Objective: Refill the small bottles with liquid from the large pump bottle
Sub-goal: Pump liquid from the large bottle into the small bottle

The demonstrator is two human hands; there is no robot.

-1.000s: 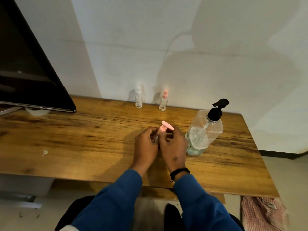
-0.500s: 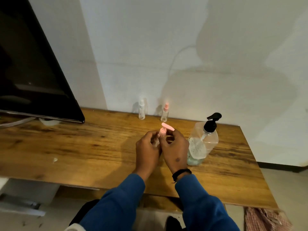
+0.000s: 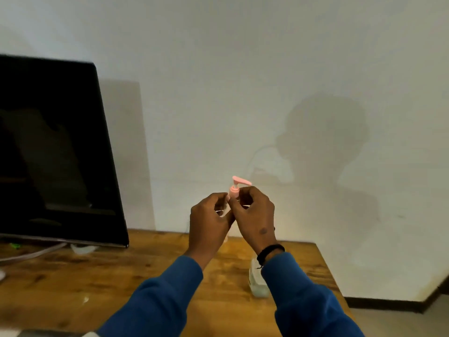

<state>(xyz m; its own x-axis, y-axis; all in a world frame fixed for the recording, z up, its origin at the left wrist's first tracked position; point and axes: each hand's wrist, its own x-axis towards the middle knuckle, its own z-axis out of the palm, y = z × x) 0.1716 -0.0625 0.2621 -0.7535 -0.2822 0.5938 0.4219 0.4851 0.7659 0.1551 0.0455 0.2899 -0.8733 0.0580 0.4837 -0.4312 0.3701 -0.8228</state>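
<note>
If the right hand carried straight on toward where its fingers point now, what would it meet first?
The right hand has its fingers curled leftward on the small pink pump bottle, so it would likely meet the left hand first, just across the bottle; depth is uncertain.

Pink pump (image 3: 237,185); blue sleeves (image 3: 155,297); black wristband (image 3: 268,252); black screen (image 3: 53,152); brown wood-grain desk (image 3: 97,276); white wall (image 3: 243,69).
</note>
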